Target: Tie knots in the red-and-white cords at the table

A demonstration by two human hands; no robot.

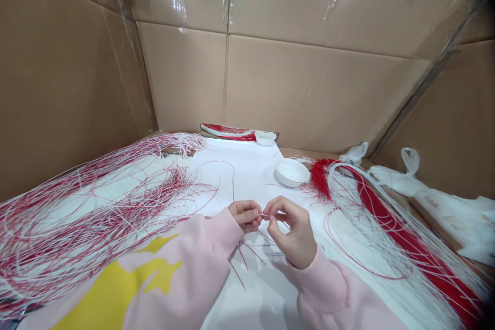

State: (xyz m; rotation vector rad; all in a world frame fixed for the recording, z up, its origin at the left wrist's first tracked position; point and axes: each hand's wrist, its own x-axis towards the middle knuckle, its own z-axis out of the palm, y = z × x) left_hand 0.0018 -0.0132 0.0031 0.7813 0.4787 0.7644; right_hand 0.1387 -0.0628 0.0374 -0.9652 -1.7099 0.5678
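Pale pink fabric sleeves (193, 273) sit right up close, with bright yellow star shapes (164, 274) on the left one; past the cuffs, the left hand (245, 215) has its thumb and fingertips closed together on a thin pale strand (263, 215); the right hand (293, 232) pinches the same strand, thumb and index tips nearly meeting while the rest of those two digits bow apart into a loop; so the strand spans the short space between both hands, up over a flat white sheet (251, 160); honestly too tiny to make out how firm the right pinch is.

Some thin red strands (237, 274) poke out below the hands; off left there's a big messy spread of red and white strands (143, 206); over right, a thick deep-red bundle (402, 237) curves toward the camera; just beside its far end sits a round white bowl (293, 172); brown cardboard walls (270, 82) stand behind everything.
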